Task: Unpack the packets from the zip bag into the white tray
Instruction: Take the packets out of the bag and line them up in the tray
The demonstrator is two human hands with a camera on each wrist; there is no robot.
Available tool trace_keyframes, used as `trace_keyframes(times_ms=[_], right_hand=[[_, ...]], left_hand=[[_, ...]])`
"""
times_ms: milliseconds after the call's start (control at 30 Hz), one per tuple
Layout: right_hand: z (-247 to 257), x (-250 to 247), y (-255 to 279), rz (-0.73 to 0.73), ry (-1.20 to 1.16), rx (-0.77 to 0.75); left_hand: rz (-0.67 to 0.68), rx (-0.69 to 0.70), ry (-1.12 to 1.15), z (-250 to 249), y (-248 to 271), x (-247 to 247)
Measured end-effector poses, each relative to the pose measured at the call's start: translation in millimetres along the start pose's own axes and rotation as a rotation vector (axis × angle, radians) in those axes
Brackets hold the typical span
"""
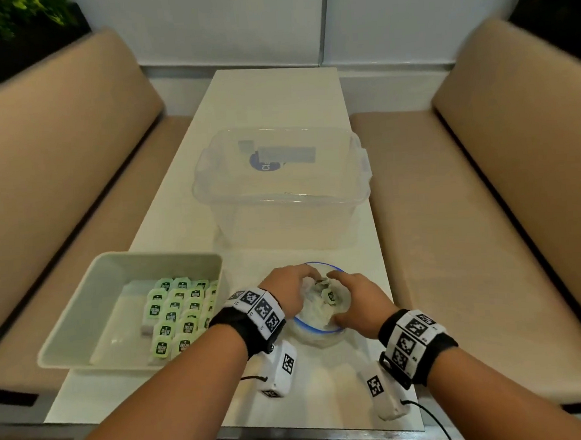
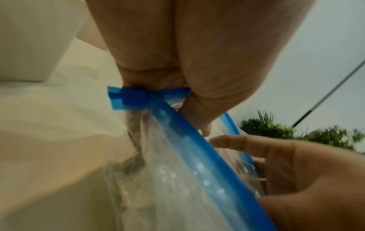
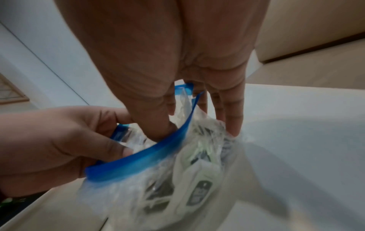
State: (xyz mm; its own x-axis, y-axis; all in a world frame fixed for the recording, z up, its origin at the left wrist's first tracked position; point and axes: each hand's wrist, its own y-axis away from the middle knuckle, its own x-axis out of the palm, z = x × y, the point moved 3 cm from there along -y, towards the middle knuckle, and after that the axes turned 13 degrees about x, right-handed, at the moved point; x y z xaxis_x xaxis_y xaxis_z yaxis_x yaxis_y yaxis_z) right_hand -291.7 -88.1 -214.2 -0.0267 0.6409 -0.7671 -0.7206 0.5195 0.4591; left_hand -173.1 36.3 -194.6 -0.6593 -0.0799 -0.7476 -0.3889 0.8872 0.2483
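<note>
Head view: my left hand (image 1: 288, 289) pinches blue-rimmed clear plastic zip bag (image 1: 318, 328) at its rim, holding mouth open — right hand (image 1: 358, 299) fingers reach inside for green-labelled packets (image 3: 199, 193); white rectangular tray (image 1: 68, 338) just left, part-filled.

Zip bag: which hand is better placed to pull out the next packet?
Right. The right hand already reaches into the open zip bag among the packets; the left hand grips the bag's blue rim, holding it open.
</note>
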Motion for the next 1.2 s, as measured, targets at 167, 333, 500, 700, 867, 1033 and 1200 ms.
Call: trace_keyframes(times_ms=[167,333,500,700,867,1033,1200], right_hand=[[-13.6,2.3,-4.2,0.019,-0.035,-0.088],[-24.7,15.6,-5.3,0.010,0.010,-0.095],[-29.3,21.0,-9.4,0.038,0.003,-0.111],[-31.0,20.8,-15.7,0.028,0.002,-0.123],[-29.9,18.8,-15.4,0.034,0.020,-0.119],[-25.7,17.4,-12.2,0.038,0.034,-0.096],[-19.3,11.8,-8.8,0.037,0.045,-0.071]], left_hand=[[-0.118,0.075,0.316,4.6,6.4,-1.9],[-0.115,-0.086,0.158,23.2,10.1,17.5],[-0.186,-0.134,0.087,37.5,13.3,37.1],[-0.211,-0.097,0.106,39.6,19.3,46.8],[-0.221,0.002,-0.015,32.0,26.4,39.6],[-0.179,0.097,-0.144,17.3,35.8,24.2],[-0.161,0.043,-0.250,13.2,39.9,13.9]])
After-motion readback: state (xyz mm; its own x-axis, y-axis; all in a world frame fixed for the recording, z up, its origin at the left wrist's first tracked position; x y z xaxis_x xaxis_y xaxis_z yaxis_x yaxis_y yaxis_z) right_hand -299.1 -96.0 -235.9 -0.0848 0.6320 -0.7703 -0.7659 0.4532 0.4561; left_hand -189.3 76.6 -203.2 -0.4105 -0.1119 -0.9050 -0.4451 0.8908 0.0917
